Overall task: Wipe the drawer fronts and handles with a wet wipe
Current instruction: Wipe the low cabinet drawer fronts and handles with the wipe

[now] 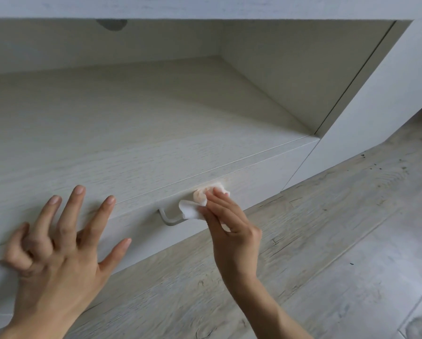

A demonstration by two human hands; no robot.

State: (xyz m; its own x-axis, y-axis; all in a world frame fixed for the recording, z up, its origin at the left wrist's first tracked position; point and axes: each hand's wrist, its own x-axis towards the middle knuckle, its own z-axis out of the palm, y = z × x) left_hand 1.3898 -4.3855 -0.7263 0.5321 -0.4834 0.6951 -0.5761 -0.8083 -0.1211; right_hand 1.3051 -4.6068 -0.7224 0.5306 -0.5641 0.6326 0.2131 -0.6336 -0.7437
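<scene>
A pale wood-grain drawer front (266, 182) runs across the low cabinet, with a grey metal handle (167, 217) at its middle. My right hand (229, 226) holds a crumpled white wet wipe (192, 206) and presses it against the right end of the handle and the drawer front. My left hand (55, 243) rests on the top edge of the drawer at the left, most fingers spread and straight, the little finger curled. The right part of the handle is hidden under the wipe.
Above the drawer is an open shelf recess (156, 94) with a back panel and a cable cut-out (112, 24). A closed cabinet side (376, 113) stands to the right. Grey wood-look floor (327, 241) with dark specks lies below.
</scene>
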